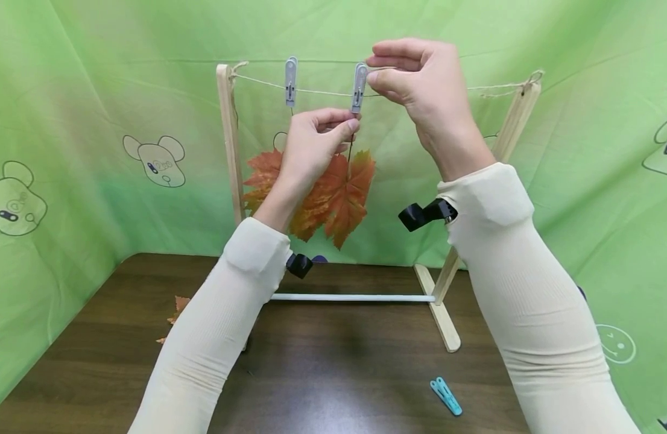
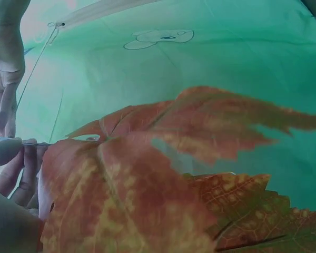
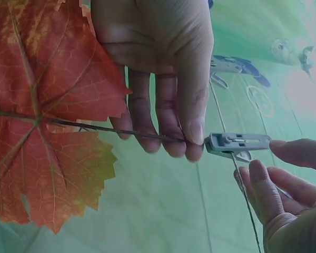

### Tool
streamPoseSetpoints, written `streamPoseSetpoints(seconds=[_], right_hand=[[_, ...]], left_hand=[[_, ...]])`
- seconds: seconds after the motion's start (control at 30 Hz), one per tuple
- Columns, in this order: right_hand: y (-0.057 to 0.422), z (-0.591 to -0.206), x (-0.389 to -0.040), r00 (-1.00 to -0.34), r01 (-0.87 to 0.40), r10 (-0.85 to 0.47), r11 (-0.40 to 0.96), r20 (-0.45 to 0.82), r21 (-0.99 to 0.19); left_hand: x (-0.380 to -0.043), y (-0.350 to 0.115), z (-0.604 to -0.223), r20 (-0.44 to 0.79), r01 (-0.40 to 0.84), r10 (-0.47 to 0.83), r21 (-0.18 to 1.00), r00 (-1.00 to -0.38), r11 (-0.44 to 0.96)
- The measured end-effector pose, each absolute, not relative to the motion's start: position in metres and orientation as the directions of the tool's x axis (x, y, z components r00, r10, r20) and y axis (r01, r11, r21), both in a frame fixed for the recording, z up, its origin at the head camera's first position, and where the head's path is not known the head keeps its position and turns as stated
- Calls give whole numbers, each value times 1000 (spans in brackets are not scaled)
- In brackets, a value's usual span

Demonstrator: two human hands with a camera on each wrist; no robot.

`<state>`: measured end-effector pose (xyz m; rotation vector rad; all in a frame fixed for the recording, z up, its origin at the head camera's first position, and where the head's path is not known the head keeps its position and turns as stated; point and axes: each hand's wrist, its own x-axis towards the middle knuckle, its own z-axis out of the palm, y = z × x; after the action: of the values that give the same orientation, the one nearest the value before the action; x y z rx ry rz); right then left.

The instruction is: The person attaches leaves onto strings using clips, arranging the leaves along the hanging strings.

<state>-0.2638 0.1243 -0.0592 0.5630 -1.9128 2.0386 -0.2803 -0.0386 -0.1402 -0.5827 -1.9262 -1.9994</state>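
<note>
My left hand (image 1: 319, 141) pinches the thin stem (image 3: 131, 132) of an orange-red maple leaf (image 1: 347, 196) between thumb and fingers, just under a grey clothespin (image 1: 359, 88). That clothespin sits on the string (image 1: 322, 92), its lower end at the top of the stem. Beside its upper end is my right hand (image 1: 433, 84), the thumb tip at the clip and the other fingers loosely bent, not squeezing it. To the left, a second grey clothespin (image 1: 290, 82) grips the string, with another maple leaf (image 1: 264, 172) hanging below, partly hidden by my left hand.
Wooden posts (image 1: 231, 144) hold the string at both ends, joined low down by a white rod (image 1: 355, 298). A blue clothespin (image 1: 446, 396) lies on the brown table (image 1: 322, 374) at front right. More leaves (image 1: 178, 306) show behind my left sleeve. Green cloth hangs behind.
</note>
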Motion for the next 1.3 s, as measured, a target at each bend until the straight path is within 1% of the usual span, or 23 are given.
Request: streamPoseSetpoints(seconds=[0.33, 0.57, 1.07, 1.3], right_hand=[[146, -66, -251, -853, -516, -21, -113, 521, -849], [160, -79, -241, -829, -555, -11, -103, 559, -826], [181, -111, -222, -804, -587, -81, -59, 589, -808], [194, -131, -211, -813, -573, -130, 7, 567, -820]], left_hand=[[-269, -51, -141, 483, 486, 62, 873, -874, 51], [-259, -62, -147, 526, 534, 99, 839, -845, 104], [-235, -95, -168, 616, 625, 114, 754, -780, 200], [-217, -116, -190, 608, 623, 136, 754, -782, 209]])
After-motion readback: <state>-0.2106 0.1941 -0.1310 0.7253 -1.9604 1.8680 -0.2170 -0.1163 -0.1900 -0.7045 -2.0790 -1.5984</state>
